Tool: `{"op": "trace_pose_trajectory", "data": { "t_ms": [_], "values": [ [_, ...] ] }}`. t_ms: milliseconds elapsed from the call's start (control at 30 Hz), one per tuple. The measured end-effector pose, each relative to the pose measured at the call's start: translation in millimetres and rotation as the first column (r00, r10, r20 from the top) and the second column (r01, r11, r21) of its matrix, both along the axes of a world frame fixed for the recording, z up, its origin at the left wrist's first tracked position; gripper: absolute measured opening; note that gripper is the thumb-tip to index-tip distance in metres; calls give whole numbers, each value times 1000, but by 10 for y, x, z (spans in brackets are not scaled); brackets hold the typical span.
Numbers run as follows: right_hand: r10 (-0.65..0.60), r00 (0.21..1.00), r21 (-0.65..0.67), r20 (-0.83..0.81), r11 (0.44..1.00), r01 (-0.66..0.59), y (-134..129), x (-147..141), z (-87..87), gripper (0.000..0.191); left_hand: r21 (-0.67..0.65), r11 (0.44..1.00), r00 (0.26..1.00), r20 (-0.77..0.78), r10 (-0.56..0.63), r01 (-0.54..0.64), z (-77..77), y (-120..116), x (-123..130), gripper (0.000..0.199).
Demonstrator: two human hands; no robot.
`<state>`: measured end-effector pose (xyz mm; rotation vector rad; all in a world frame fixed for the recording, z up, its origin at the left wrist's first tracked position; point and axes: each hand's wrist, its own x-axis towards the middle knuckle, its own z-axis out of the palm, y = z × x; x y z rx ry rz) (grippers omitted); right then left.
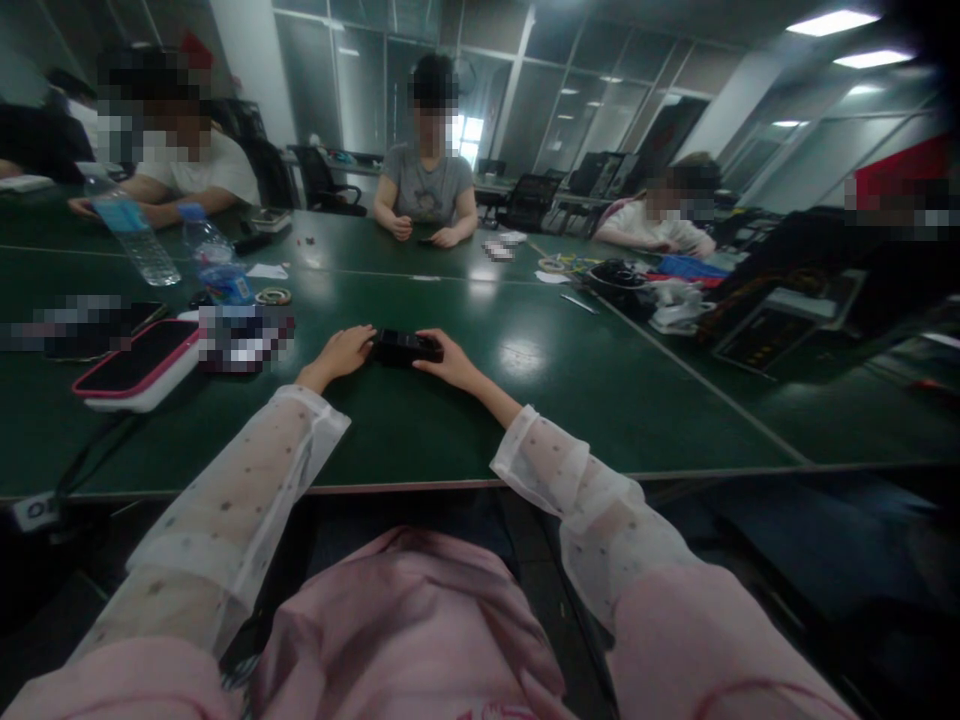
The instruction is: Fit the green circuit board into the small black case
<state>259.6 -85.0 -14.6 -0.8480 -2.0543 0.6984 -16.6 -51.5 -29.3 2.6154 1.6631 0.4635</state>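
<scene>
A small black rectangular box lies on the green table in front of me; its exact kind is too dark to make out. My left hand holds its left end, with the fingers bent against the edge. Around the right end close the thumb and fingers of my right hand. Both forearms rest toward the table's near edge in sheer white sleeves.
To the left lie a phone in a pink-edged case, a darker phone, a tape roll and two water bottles. At right are a pen, cables and bags. Several people sit around the table.
</scene>
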Motion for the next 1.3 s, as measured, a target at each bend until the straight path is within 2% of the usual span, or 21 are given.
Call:
{"op": "trace_pose_trajectory", "data": {
  "t_ms": [200,533,833,1300],
  "values": [
    [-12,997,114,72,994,4,-71,-31,32,54,-2,1000,1000,1,9,-9,4,-5,3,44],
    [0,999,54,39,999,-2,-63,-27,23,63,9,1000,1000,1,-2,2,9,-16,4,44],
    [-22,999,34,31,999,21,-35,0,-2,55,12,1000,1000,-5,1,0,18,-37,6,44],
    [-35,999,3,2,999,35,-16,13,18,57,5,1000,1000,-7,-7,7,16,-13,-2,43]
  ]
}}
